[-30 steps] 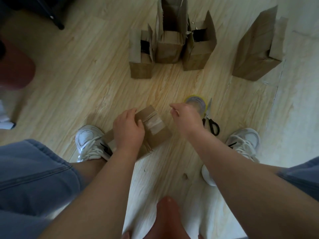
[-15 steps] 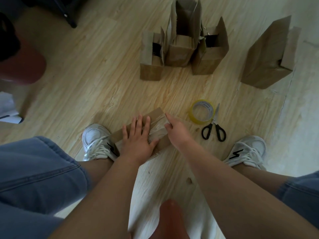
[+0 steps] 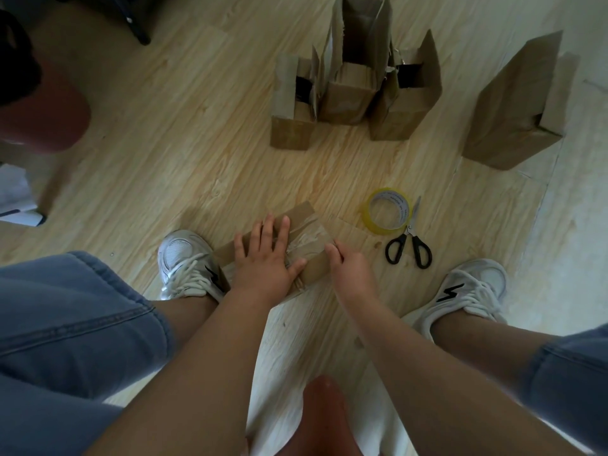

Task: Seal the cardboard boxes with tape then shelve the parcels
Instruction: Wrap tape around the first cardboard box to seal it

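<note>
Down on the floor (image 3: 197, 143), between two white shoes: pinning a small box (image 3: 297, 213) with the left hand (image 3: 266, 260), palm flat on the lid, fingers (image 3: 268, 225) spread and straight, thumb out toward the near edge. Runs aslant, long axis from the left shoe (image 3: 184, 261) up and rightward toward the roll (image 3: 396, 196). Crossed on the lid by a wrinkled strip (image 3: 311, 240) of clear tape, just right of the left fingers.

Meeting the box's right end with the right hand (image 3: 348, 271), one fingertip touching the edge by the strip's end. Bent over that end and mostly hidden, so cannot tell whether pinching or merely pressing. Judged as smoothing the strip down.

Nearer the right hand than the left: roll and scissors (image 3: 409, 232), just beside each other, off beyond the box's right end. Likely calls for a rightward reach by that hand if wanting another strip, while pinning the box with the left.

Farther off, well apart from both hands: three open boxes (image 3: 348, 93) clustered, flaps up, unsealed to judge by those flaps, and a fourth (image 3: 513, 106) alone to the right. No shelf in view.
</note>
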The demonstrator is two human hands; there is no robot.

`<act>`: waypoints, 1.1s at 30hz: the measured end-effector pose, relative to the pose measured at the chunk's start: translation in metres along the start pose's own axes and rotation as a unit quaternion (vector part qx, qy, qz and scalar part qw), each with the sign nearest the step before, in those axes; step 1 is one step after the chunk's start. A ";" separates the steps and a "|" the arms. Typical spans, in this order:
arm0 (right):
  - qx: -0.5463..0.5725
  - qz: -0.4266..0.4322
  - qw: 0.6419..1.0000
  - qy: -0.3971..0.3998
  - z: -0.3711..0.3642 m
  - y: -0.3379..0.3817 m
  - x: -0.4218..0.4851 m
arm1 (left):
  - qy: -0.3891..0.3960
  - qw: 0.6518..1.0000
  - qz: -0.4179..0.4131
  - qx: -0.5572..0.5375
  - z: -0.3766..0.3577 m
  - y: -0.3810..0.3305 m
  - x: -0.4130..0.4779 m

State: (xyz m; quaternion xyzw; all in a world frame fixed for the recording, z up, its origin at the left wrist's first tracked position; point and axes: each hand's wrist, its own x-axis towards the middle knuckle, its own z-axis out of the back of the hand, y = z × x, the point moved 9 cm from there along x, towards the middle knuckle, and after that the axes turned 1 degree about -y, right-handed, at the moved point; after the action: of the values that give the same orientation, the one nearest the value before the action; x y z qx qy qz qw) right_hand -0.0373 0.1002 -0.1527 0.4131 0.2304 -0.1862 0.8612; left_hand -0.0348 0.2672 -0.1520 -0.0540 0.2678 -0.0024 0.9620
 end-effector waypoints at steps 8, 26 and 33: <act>-0.014 -0.103 0.995 -0.011 0.036 0.005 0.017 | -0.017 0.999 0.008 -0.037 0.027 -0.022 -0.002; 0.080 -0.142 0.987 -0.014 0.015 -0.036 0.008 | 0.098 0.913 0.089 -0.386 -0.014 -0.016 0.000; 0.193 -0.179 0.964 -0.028 0.013 -0.051 0.015 | 0.097 0.891 0.090 -0.435 -0.018 -0.011 0.010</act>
State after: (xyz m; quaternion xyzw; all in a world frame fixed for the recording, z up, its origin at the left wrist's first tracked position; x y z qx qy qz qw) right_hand -0.0479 0.0581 -0.1851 0.5179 0.2360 -0.3895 0.7241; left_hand -0.0352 0.2541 -0.1710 -0.4423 0.3376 0.1961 0.8074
